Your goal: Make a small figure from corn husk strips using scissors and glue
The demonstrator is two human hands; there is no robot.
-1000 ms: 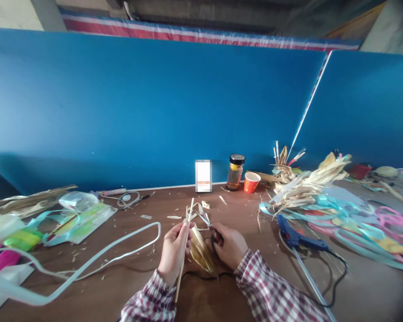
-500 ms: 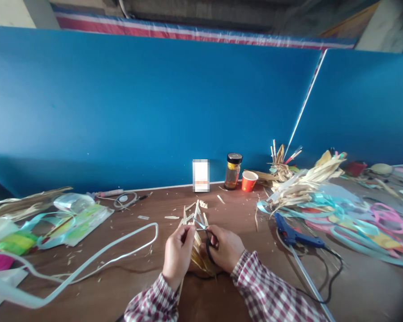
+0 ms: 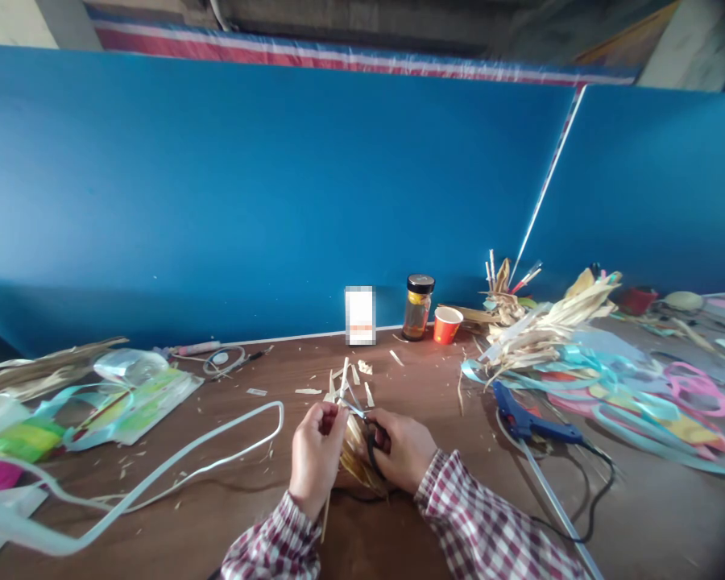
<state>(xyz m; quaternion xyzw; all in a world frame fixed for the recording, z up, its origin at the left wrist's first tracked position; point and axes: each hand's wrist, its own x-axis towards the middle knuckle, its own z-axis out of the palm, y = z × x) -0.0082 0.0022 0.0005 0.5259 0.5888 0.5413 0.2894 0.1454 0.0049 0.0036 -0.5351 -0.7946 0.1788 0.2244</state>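
Husk stick (image 3: 344, 375) standing near-upright, being pinched in closed left hand (image 3: 316, 453); right hand (image 3: 403, 448) gripping scissors (image 3: 358, 412), blades pointing leftward across it, just above left fingers.

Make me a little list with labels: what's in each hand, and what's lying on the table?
Left hand: holds a thin stick
Right hand: holds scissors, blades near the stick
Between hands: dry leaves
On the right: blue glue gun, ribbons
At the back: jar, orange cup
On the left: white cord
Table: brown, scattered scraps
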